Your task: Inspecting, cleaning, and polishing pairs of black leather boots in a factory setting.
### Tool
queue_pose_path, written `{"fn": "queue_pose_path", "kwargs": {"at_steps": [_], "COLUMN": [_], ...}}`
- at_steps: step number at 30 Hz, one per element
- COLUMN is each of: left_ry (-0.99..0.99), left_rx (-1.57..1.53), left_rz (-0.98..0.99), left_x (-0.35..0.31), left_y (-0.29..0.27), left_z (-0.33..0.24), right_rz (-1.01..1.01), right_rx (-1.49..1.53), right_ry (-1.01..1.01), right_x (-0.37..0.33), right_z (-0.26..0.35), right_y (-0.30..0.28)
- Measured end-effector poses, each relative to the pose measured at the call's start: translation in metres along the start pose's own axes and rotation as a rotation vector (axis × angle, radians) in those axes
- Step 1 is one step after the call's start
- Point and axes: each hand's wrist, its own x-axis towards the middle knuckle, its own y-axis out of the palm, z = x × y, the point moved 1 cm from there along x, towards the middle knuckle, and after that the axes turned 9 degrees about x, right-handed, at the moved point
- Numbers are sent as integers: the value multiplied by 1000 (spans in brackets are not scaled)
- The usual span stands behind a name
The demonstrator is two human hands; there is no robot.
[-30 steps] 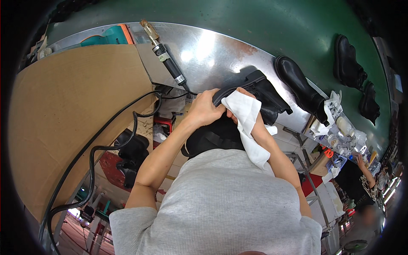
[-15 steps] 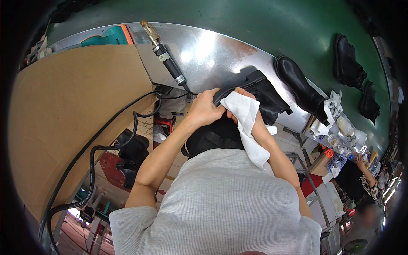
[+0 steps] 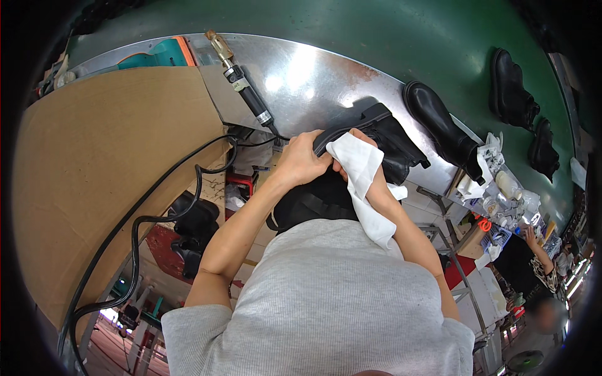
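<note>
Close in front of my body I hold a black ankle boot (image 3: 396, 145) tilted on its side, its sole edge turned up and its shaft toward the right. My left hand (image 3: 302, 161) is closed around the toe end. A white cloth (image 3: 362, 164) is gripped in my right hand (image 3: 362, 136), pressed to the boot near the toe; its loose end hangs over my right forearm. The cloth hides several fingers of that hand. Just right of the held boot, another black boot (image 3: 439, 122) lies on the metal tabletop (image 3: 320, 81).
A black power tool (image 3: 248, 91) with a brass-coloured tip lies at the back left, its cable looping beside a large cardboard sheet (image 3: 113, 156). Two black boots (image 3: 511, 88) rest on the green surface (image 3: 439, 37). Bottles (image 3: 508, 185) and clutter stand at right, near a co-worker's hand (image 3: 530, 237).
My hands and the held boot stay nearly still, while the cloth shifts slightly. The boots on the green surface have slid a little away, and a white piece has appeared at its right edge.
</note>
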Motion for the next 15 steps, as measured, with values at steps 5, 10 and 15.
{"fn": "queue_pose_path", "kwargs": {"at_steps": [5, 10, 15], "left_ry": [38, -12, 6], "left_rx": [11, 17, 9], "left_rz": [-13, 7, 2], "left_x": [-1, 0, -1], "left_y": [1, 0, 0], "left_z": [1, 2, 0], "right_rz": [77, -32, 73], "right_rx": [33, -56, 6], "right_ry": [53, -7, 45], "right_x": [0, 0, 1], "right_z": [3, -1, 2], "right_y": [-2, 0, -3]}}
